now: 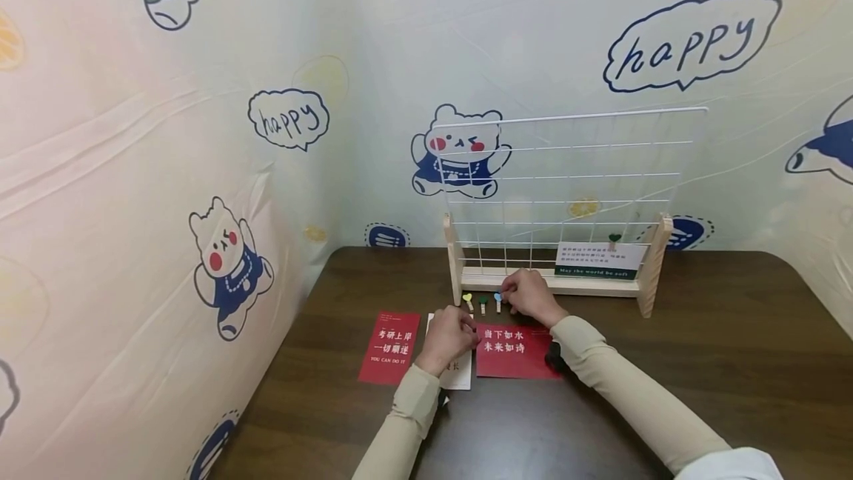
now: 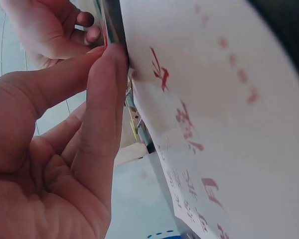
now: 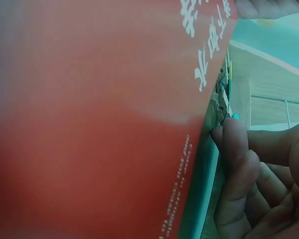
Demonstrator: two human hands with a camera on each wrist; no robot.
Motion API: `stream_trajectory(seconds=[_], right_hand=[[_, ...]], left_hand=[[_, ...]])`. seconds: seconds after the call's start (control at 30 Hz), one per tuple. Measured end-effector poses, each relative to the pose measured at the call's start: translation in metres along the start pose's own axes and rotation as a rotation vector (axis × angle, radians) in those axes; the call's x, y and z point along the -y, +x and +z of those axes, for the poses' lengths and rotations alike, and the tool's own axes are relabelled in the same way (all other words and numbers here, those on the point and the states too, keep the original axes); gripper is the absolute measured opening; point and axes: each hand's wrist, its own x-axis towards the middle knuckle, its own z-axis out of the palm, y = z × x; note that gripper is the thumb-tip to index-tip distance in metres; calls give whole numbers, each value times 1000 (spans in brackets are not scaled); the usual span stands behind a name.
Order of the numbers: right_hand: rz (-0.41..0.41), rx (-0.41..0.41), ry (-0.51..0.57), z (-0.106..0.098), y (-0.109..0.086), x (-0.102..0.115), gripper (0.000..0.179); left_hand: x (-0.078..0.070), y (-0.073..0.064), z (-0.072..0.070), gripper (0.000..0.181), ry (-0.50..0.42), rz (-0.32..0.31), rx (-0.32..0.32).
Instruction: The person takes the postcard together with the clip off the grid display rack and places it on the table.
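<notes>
My left hand (image 1: pixel 449 335) pinches the left edge of a wide red card (image 1: pixel 516 361) with white lettering, between thumb and forefinger. Beneath that hand lies a white card (image 1: pixel 460 376) with red writing, partly hidden by the fingers. My right hand (image 1: pixel 533 295) has its thumb and forefinger together on a small clothespin with a blue heart (image 1: pixel 497 301). In the right wrist view the fingertips close around the blue heart (image 3: pixel 235 116). To its left are a green-heart clothespin (image 1: pixel 483 305) and a yellow-heart clothespin (image 1: pixel 469 301).
A white wire grid (image 1: pixel 566 176) stands in a wooden base (image 1: pixel 593 287) behind the hands. A green clip (image 1: pixel 614 239) holds a white and green card (image 1: pixel 598 261) on it. Another red card (image 1: pixel 389 347) lies at left on the brown table (image 1: pixel 293 406).
</notes>
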Motion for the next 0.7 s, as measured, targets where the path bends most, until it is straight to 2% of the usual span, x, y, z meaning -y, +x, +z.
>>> stream_trajectory(seconds=[0.4,0.53,0.7], right_hand=[[11,-19,-66,-1,-1,6,10],[31,-26,-71,0,-3,7,9],[14,-37,-128,-1,-3,9,9]], left_hand=[[-1,2,-2,8,24,-25,5],[-1,1,-1,7,30,-25,6],[0,1,-1,6,52,-4,-12]])
